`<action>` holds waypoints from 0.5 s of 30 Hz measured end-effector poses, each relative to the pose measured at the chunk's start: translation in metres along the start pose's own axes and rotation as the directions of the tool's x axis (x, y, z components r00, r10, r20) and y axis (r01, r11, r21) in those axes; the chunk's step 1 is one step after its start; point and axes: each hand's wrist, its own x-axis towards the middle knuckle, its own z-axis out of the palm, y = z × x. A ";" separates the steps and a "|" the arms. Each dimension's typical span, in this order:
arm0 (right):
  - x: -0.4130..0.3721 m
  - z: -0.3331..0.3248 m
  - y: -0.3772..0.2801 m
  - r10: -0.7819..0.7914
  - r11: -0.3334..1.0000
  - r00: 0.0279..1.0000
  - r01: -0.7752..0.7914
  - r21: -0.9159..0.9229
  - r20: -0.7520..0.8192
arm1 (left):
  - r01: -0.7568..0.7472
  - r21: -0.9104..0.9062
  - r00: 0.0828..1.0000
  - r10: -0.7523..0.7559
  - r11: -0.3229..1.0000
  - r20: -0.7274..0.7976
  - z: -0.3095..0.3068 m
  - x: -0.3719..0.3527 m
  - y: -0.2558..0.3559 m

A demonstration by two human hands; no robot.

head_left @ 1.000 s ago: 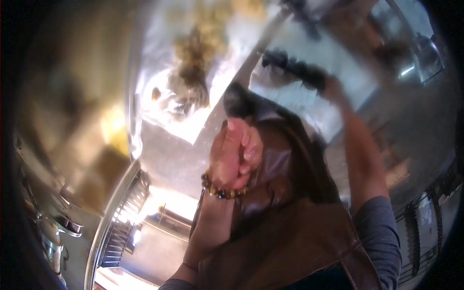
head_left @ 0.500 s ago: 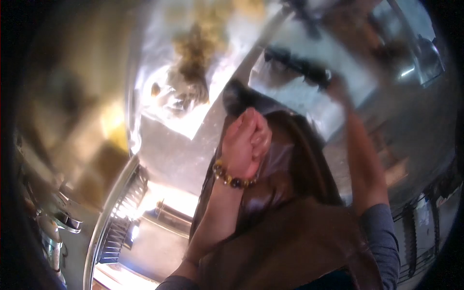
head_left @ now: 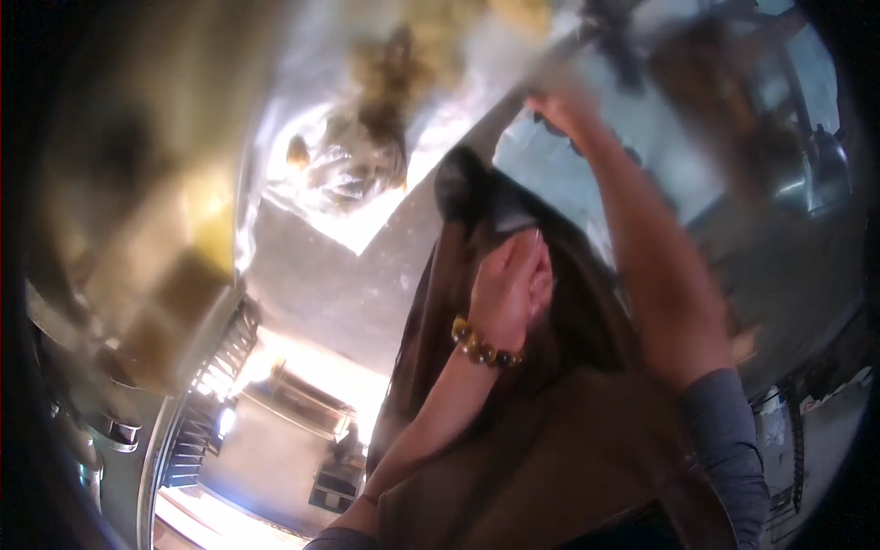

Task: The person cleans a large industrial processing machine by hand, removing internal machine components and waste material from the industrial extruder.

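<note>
My left hand (head_left: 513,284) is closed, with a beaded bracelet (head_left: 486,346) at the wrist. It is in front of the glossy dark brown apron-like material (head_left: 550,412) that spreads below me, and whatever the curled fingers hold is hidden. My right hand (head_left: 570,105) reaches far forward, blurred by motion. It overlaps a dark, lumpy, elongated thing (head_left: 550,124) whose kind does not show. Beneath that lies a pale blue-grey surface (head_left: 678,137).
Shiny clear plastic (head_left: 357,183) with brownish contents lies left of my hands on a grey surface (head_left: 307,261). A dark slatted rack (head_left: 188,454) stands at the lower left, near a bright area. Blurred yellow-brown shapes (head_left: 174,266) fill the left side.
My right hand has moved forward and left along the dark thing, now covering much of it. My left hand, still closed, has shifted right and slightly down in view.
</note>
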 end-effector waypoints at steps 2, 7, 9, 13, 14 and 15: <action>0.007 0.011 0.000 -0.017 1.000 0.999 0.017 -0.015 0.030 | 0.009 -0.005 1.000 -0.009 1.000 -0.021 -0.004 -0.001 0.003; 0.021 0.023 0.019 -0.068 0.984 0.998 0.066 0.168 0.007 | -0.012 -0.059 1.000 0.012 0.998 0.007 -0.013 -0.001 0.013; 0.025 0.016 0.023 -0.076 0.976 0.995 0.088 0.199 -0.068 | -0.016 -0.047 1.000 0.016 0.999 -0.005 -0.014 0.001 0.019; 0.025 0.005 0.027 -0.027 0.999 0.974 0.034 0.027 -0.227 | -0.116 0.126 0.983 0.132 0.985 -0.128 -0.014 0.003 0.021; 0.008 -0.034 0.001 0.215 0.839 0.976 -0.197 0.507 0.024 | -0.267 0.329 0.936 0.326 0.906 -0.136 -0.022 0.010 0.013; -0.010 -0.071 -0.024 0.295 0.429 0.888 -0.452 0.782 0.352 | -0.390 0.516 0.855 0.507 0.763 -0.103 -0.025 0.014 0.009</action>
